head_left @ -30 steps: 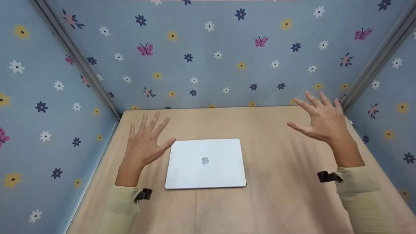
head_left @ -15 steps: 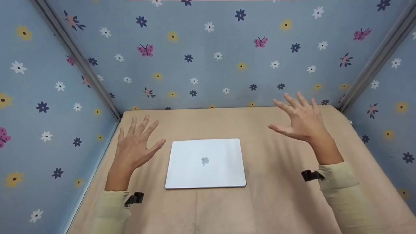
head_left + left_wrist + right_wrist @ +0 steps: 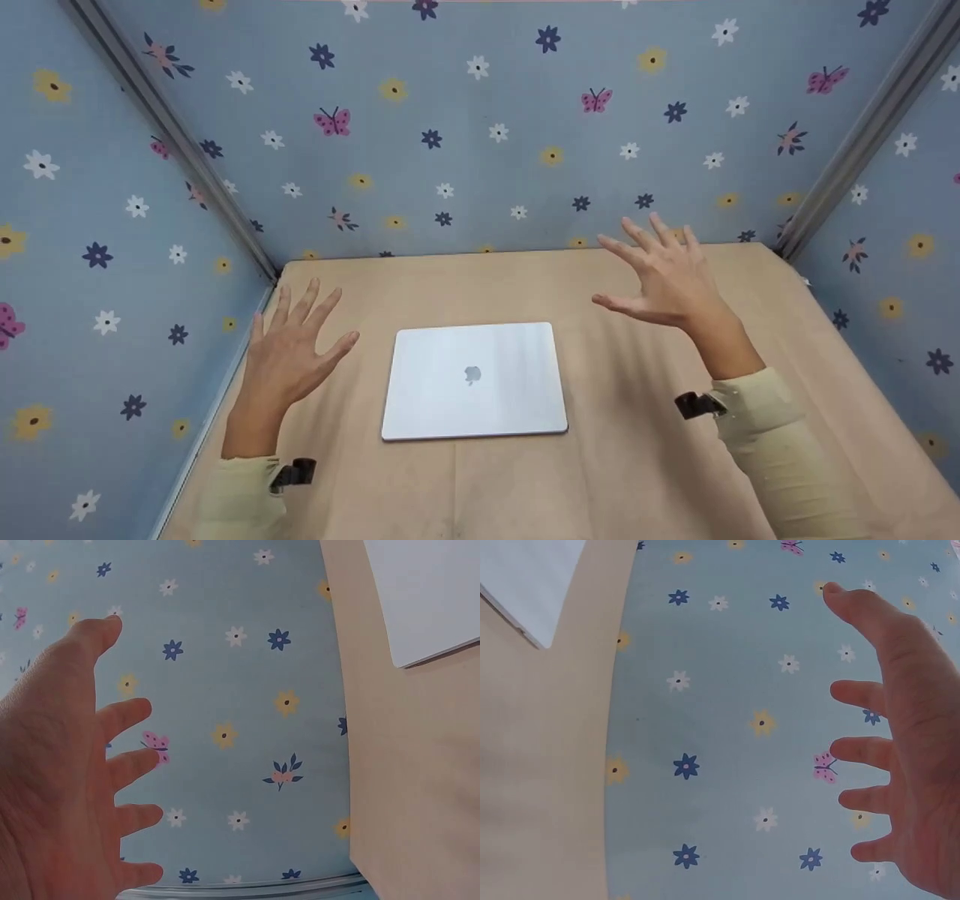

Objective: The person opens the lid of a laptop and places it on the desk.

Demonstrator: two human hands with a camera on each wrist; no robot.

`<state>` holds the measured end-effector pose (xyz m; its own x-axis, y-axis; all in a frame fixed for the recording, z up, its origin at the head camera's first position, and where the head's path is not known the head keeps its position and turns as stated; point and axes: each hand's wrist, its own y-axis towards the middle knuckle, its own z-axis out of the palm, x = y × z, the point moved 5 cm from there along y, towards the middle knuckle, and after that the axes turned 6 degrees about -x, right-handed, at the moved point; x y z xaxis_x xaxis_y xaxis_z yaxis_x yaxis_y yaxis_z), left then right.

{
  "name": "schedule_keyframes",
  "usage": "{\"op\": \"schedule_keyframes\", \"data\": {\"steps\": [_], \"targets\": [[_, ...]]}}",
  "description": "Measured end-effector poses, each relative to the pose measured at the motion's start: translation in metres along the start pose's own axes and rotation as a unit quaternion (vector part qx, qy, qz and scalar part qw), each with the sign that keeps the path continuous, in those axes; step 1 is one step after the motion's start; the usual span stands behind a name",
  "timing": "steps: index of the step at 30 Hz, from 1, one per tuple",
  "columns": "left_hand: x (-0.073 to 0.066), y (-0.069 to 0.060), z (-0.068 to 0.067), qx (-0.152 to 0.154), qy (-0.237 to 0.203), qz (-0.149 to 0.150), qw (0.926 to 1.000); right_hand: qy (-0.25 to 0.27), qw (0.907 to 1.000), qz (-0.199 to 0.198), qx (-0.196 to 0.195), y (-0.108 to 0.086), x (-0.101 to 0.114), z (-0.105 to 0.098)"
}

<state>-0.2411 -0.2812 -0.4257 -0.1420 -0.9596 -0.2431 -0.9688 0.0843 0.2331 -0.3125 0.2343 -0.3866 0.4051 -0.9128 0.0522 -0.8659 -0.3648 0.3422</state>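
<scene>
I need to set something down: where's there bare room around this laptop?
Bare table lies behind the laptop, to the back wall, and in front. The wider side patch, between laptop and right wall, is bare below the right forearm. It's tighter left of the laptop, where the left hand hangs over a narrower strip.

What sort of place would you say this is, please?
Probably an enclosed work booth: flower-patterned blue panels rise on three sides of a beige table, and a closed laptop lies on it.
</scene>
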Motion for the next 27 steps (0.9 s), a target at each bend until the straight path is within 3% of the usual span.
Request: {"op": "schedule_keyframes", "data": {"steps": [9,18,27], "targets": [[0.003,-0.004,0.007,0.000,-0.031,-0.006,0.9995,0.006,0.9998,-0.014,0.009,0.005,0.009,0.011],[0.006,-0.008,0.021,-0.003,-0.047,-0.013,0.9988,0.017,0.9992,-0.034,0.011,0.008,0.024,0.022],[0.015,-0.021,0.037,0.013,-0.059,-0.027,0.9978,0.030,0.9972,-0.063,0.029,0.013,0.047,0.031]]}}
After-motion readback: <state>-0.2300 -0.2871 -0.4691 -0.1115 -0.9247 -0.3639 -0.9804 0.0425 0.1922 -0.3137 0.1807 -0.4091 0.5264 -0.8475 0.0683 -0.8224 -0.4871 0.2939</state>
